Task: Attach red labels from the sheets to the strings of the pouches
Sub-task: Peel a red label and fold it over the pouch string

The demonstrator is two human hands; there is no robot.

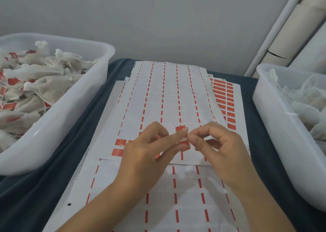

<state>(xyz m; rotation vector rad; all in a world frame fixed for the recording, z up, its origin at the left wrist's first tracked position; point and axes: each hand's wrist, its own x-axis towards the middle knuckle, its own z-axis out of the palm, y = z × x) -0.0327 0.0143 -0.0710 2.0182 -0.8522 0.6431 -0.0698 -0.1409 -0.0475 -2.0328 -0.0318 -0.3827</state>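
Several white label sheets (167,97) with red dashed strips lie stacked on the dark blue cloth in front of me. A few red labels (120,142) remain at the near edge of the top sheet. My left hand (150,150) and my right hand (217,149) meet over that edge, fingertips together. Between them they pinch a red label (180,128) that stands up from the sheet. My right thumb and forefinger are curled at the label's right side. No pouch or string shows between the hands.
A translucent tub (74,111) at the left holds many white pouches with red labels. Another tub (275,119) at the right holds white pouches without labels. A sheet full of red labels (229,104) sticks out at the right of the stack. A grey wall stands behind.
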